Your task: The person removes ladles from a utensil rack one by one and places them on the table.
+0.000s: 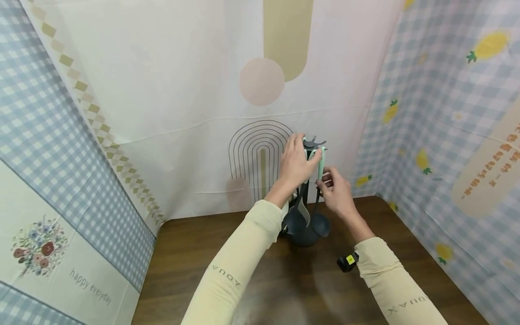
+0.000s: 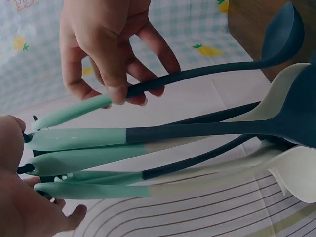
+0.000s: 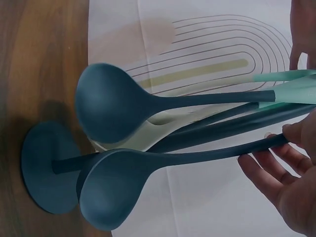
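Note:
A dark blue utensil stand (image 1: 311, 144) holds several kitchen utensils with mint-green handle ends, hung round its top hooks. My left hand (image 1: 298, 160) grips the stand's top, its fingers and thumb spread round the hooks. At the stand's right side, my right hand (image 1: 338, 192) pinches the handle of a dark blue ladle (image 3: 118, 190) between thumb and fingers, just where the green part meets the blue. The ladle's green end is at a hook in the left wrist view. Another deep-bowled dark blue utensil (image 3: 111, 101) and a cream-coloured one (image 2: 298, 173) hang beside it.
The stand's round base (image 3: 42, 168) rests on a brown wooden table (image 1: 195, 253) near its back edge. A patterned cloth (image 1: 183, 113) hangs close behind, and checked cloth (image 1: 438, 149) closes off the right side. A small black device (image 1: 347, 262) is at my right sleeve.

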Motion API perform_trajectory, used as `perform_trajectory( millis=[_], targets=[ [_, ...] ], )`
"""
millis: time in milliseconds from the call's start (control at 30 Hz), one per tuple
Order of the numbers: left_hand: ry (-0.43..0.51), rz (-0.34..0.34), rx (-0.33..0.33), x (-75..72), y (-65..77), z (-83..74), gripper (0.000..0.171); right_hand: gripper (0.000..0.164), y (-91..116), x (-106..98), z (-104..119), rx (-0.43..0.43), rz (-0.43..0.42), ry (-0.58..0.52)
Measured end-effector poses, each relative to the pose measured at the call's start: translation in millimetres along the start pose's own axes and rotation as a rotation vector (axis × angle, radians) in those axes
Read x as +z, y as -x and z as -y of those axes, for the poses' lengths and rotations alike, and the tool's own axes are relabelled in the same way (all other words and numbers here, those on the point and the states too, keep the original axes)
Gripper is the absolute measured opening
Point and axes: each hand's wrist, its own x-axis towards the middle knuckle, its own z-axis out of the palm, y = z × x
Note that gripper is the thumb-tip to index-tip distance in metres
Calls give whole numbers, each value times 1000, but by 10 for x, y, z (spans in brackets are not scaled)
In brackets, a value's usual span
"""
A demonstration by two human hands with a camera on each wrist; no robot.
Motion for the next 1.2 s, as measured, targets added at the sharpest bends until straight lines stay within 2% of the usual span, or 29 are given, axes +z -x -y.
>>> perform_trajectory(
  millis=[233, 367, 433, 533, 667, 733, 833, 1000, 1200],
  targets=[
    [90, 97, 40, -58, -71, 117, 72, 28, 16, 26, 14, -29, -33, 22],
    [86, 149, 60, -102, -97, 148, 71, 26, 22, 29, 21, -47, -58, 32],
    [64, 146, 68, -98, -106, 152, 69, 26, 24, 28, 22, -55, -65, 40],
    [5, 75, 83, -36, -96, 143, 68, 27, 36, 35, 18, -62, -78, 45],
    [-47, -98, 59, 98, -25, 113, 67, 30, 52, 69, 25, -65, -87, 50],
    [-29, -171, 27, 149, 23, 96, 66, 31, 62, 88, 42, -61, -86, 45],
    [31, -244, -2, 188, 70, 77, 68, 32, 73, 94, 75, -46, -81, 38],
    [123, -293, 22, 169, 75, 87, 70, 30, 80, 84, 76, -37, -79, 34],
    [240, -267, 18, 124, 51, 111, 70, 29, 86, 89, 81, -35, -81, 30]
  ],
)
